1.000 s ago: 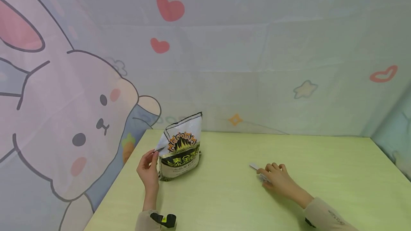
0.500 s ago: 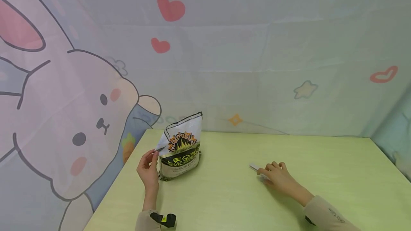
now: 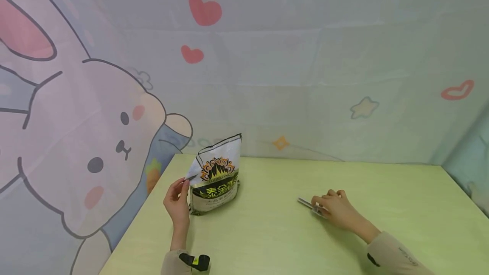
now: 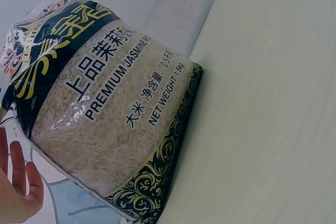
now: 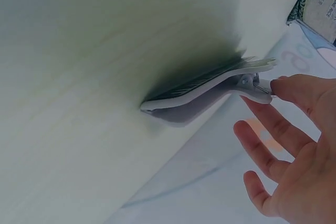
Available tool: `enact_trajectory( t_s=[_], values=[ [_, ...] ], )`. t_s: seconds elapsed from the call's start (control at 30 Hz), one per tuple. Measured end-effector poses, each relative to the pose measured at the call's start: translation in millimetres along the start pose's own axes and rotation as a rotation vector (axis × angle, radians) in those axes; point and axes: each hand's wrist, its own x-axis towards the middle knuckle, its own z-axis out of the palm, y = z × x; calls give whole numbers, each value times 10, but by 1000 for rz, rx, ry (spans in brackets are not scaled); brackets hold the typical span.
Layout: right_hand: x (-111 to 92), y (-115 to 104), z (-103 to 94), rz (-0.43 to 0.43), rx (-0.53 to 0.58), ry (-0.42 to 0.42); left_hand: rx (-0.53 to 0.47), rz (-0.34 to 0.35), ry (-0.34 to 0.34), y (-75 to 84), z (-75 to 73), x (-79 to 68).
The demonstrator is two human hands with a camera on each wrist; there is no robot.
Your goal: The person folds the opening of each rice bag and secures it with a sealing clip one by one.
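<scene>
A clear-fronted bag of jasmine rice stands upright at the left of the table, its white top tapering to a black-edged rim. My left hand pinches the bag's left side edge between thumb and index finger. In the left wrist view the lower part of the rice bag shows grains, and the other fingers are off the bag. A pale sealing clip lies close over the table at centre right. My right hand pinches its handle end; in the right wrist view the clip has its spring near the thumb.
The pale green table reaches back to a cloth backdrop printed with a rabbit and hearts. Black wrist straps with a camera sit at the left sleeve.
My right hand has shifted slightly right along the clip, leaving more of it showing. The left hand keeps its pinch on the rice bag, which stays put.
</scene>
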Motion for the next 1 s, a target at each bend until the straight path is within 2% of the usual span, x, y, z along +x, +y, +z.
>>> enact_trajectory(
  t_s=[0.37,0.63,0.8,1.0],
  values=[
    [6,118,-34,26,43,6,31,-6,1,0,2,-2],
    [-7,155,-87,58,86,-33,20,3,1,-9,-4,-6],
    [-21,172,-74,66,92,-28,29,0,1,-8,-7,-6],
    [-31,199,-5,17,4,34,16,2,3,-4,3,-7]
  ],
)
